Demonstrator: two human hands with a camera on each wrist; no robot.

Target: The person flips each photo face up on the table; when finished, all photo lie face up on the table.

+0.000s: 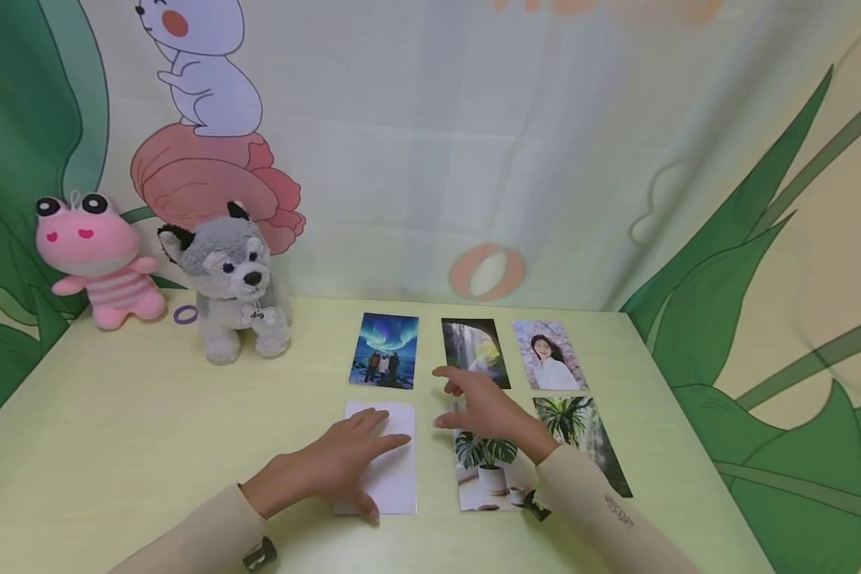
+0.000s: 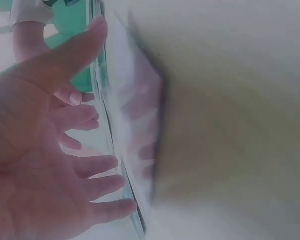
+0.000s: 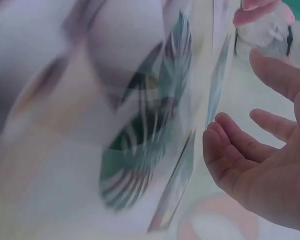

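Note:
My left hand (image 1: 340, 462) is spread over a blank white card (image 1: 396, 478) at the front left of a group of photo cards; in the left wrist view the glossy card (image 2: 140, 95) mirrors the fingers. Whether they touch it I cannot tell. My right hand (image 1: 491, 410), fingers loosely bent and holding nothing, hovers over a photo of a potted monstera (image 1: 491, 478), hiding its upper part. In the right wrist view the monstera photo (image 3: 145, 135) lies beside the hand (image 3: 265, 155). Just past the fingertips is a waterfall photo (image 1: 477, 343), its lower part covered.
In the back row lie an aurora photo (image 1: 385, 351) and a portrait photo (image 1: 551, 356); a palm photo (image 1: 581, 434) is at the front right. A plush husky (image 1: 233, 279), a pink plush frog (image 1: 96, 259) and a purple ring (image 1: 185, 315) occupy the table's back left. A printed curtain (image 1: 416, 159) hangs behind.

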